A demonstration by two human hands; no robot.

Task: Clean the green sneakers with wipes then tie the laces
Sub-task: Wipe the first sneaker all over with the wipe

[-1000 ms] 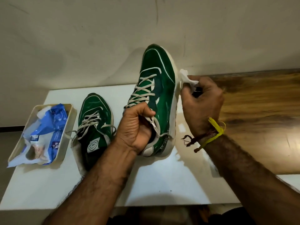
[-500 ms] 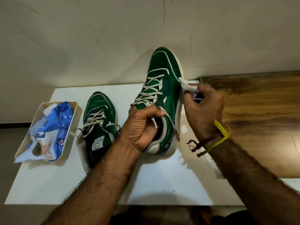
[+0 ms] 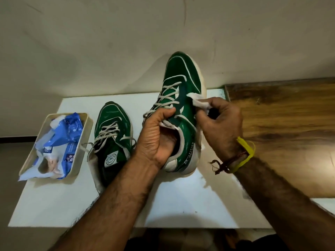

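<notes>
My left hand (image 3: pixel 157 136) grips a glossy green sneaker (image 3: pixel 183 78) by its tongue and collar, fingers inside the opening, toe pointing away and raised. My right hand (image 3: pixel 220 124) pinches a crumpled white wipe (image 3: pixel 198 102) against the sneaker's right side, just beside the laces. The second green sneaker (image 3: pixel 113 127) lies flat on the white table (image 3: pixel 181 205) to the left, its white laces loose and untied.
A beige tray (image 3: pixel 82 142) at the table's left edge holds a blue and white wipes pack (image 3: pixel 61 138). A dark wooden surface (image 3: pixel 290 124) adjoins the table on the right. A plain wall stands close behind.
My right hand has slid the wipe from the sole edge near the toe down and inward onto the green upper beside the laces. The held sneaker has tilted slightly.
</notes>
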